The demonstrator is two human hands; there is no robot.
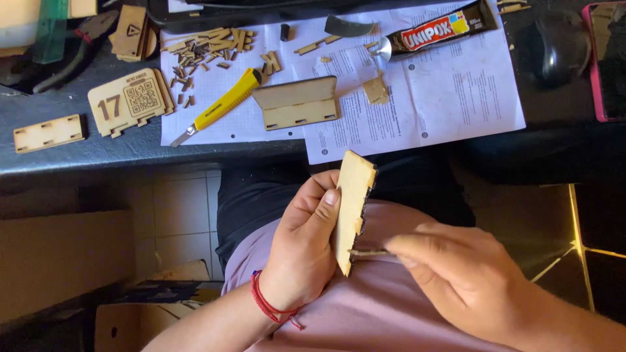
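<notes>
Hands work over the person's lap, below the near edge of the bench (78, 153), not on it. Left hand (303, 251) is closed on a thin wooden panel (353, 208), thumb pressed flat on its broad face, other fingers behind. Panel stands nearly upright, long axis running top to bottom w/ a slight lean, its notched edge turned toward the right hand. Right hand (456, 274) pinches a small wooden sliver (368, 252) btwn thumb & fingertips; sliver lies roughly horizontal, crosswise to the panel's long axis, its tip touching the panel's edge near the lower end. So the sliver meets the panel from the right side, low down, and the right hand is the nearer one to that contact pt.

On the bench, well apart from both hands: a folded wooden piece (298, 102) near the front edge on printed paper sheets (417, 98), a yellow utility knife (218, 107) just beside it to the left, a glue tube (437, 29) toward the far edge, wood offcuts (205, 49) at the back, a numbered wooden plate (127, 99) and a slotted strip (49, 132) toward the left end. Pliers (65, 55) lie at the far left corner.
</notes>
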